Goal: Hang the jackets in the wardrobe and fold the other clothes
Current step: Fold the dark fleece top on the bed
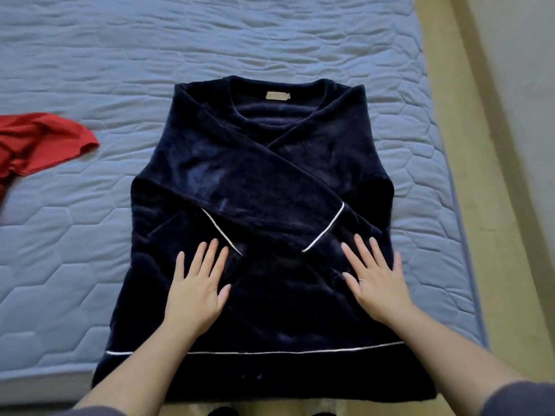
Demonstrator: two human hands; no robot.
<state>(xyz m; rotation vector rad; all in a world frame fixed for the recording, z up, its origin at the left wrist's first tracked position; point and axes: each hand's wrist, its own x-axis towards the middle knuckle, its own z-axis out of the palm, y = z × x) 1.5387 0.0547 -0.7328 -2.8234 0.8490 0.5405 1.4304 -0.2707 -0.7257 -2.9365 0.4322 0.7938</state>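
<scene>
A dark navy fleece top (261, 187) with thin white piping lies flat on the blue quilted mattress (210, 40), neckline away from me. Both its sleeves are folded across the chest, the left sleeve lying over the right one. My left hand (196, 288) rests flat on the lower left of the top, fingers straight and spread. On the lower right my right hand (375, 279) presses flat the same way, just below the white-piped cuff. The hem hangs slightly over the mattress's near edge.
A crumpled red garment (39, 142) lies at the mattress's left edge of view. A beige floor strip (468, 115) runs along the mattress's right side. Bare mattress surrounds the top on the left and far side.
</scene>
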